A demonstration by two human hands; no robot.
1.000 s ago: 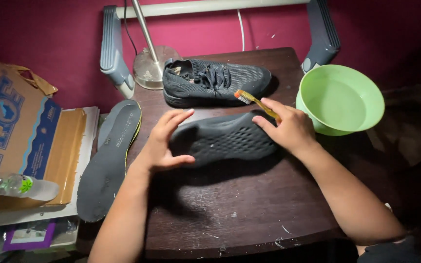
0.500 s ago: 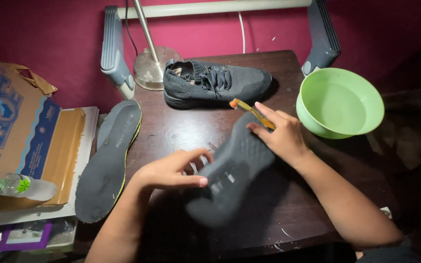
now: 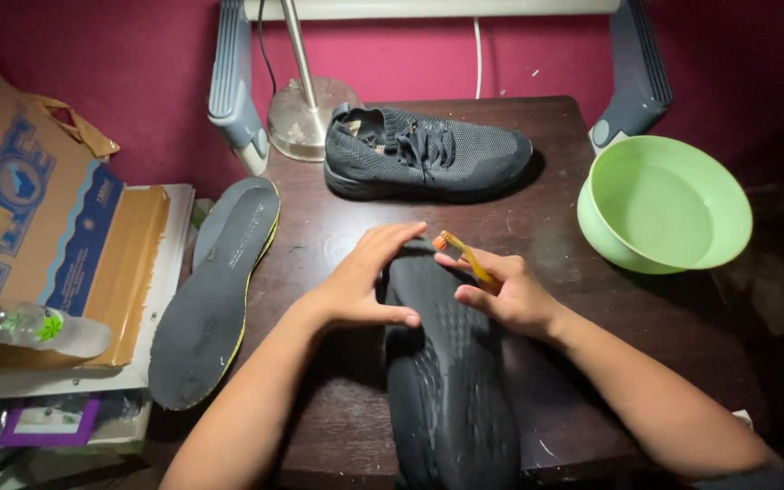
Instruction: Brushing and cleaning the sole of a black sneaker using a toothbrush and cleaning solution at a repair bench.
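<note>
A black shoe [image 3: 451, 381] lies sole up on the dark wooden table [image 3: 319, 245], its length running toward me. My left hand [image 3: 365, 281] rests on the far end of the sole, fingers spread over it. My right hand [image 3: 501, 290] grips a yellow toothbrush [image 3: 460, 252] and also touches the sole's right edge. The brush head points up and left, just above the shoe. A second black shoe [image 3: 428, 154] stands upright at the back of the table.
A green bowl [image 3: 664, 204] holding water sits at the right. Two grey insoles [image 3: 215, 290] lie at the table's left edge. A lamp base [image 3: 306, 113] stands behind. A cardboard box [image 3: 38, 218] and a plastic bottle [image 3: 34, 327] are at left.
The sole-up shoe has been turned from lying crosswise to pointing toward me. Both hands moved nearer with it, and the toothbrush stayed in my right hand.
</note>
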